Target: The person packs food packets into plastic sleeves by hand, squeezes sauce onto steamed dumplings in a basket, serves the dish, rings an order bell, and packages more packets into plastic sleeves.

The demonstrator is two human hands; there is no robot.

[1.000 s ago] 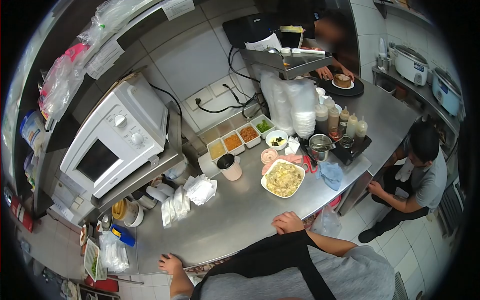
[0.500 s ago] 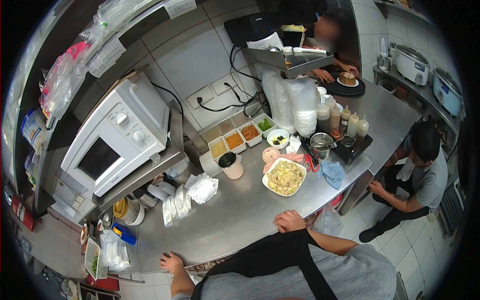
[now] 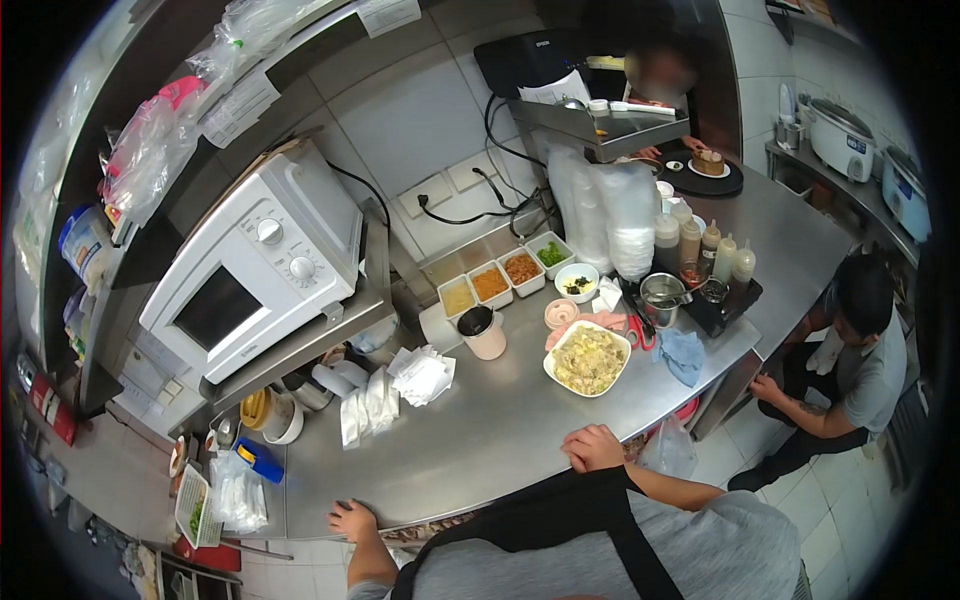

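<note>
My left hand (image 3: 352, 521) rests at the front edge of the steel counter (image 3: 420, 480), fingers apart and holding nothing. Farther right, my right hand (image 3: 594, 448) lies on the same edge with its fingers loosely bent and nothing seen in it. Beyond it stands a square white bowl (image 3: 551, 371) filled with pale, yellowish chopped food (image 3: 588, 360). Red-handled scissors (image 3: 640, 333), a pink cloth (image 3: 606, 319) and a blue cloth (image 3: 682, 355) lie around the bowl. A pink cup of dark contents (image 3: 486, 340) stands to its left, near white paper slips (image 3: 421, 375).
A white microwave (image 3: 250, 270) sits on a shelf at left. Food containers (image 3: 520, 272) line the wall; squeeze bottles (image 3: 722, 258) stand at right. One person (image 3: 862, 350) crouches at right. Another person's hand (image 3: 692, 143) is by a black tray (image 3: 715, 185) holding a small cake-like item (image 3: 708, 161).
The view has shifted, so the counter sits farther right. My hands stay at the counter edge. A small dish now shows on the black tray, and the far person's hands have drawn back.
</note>
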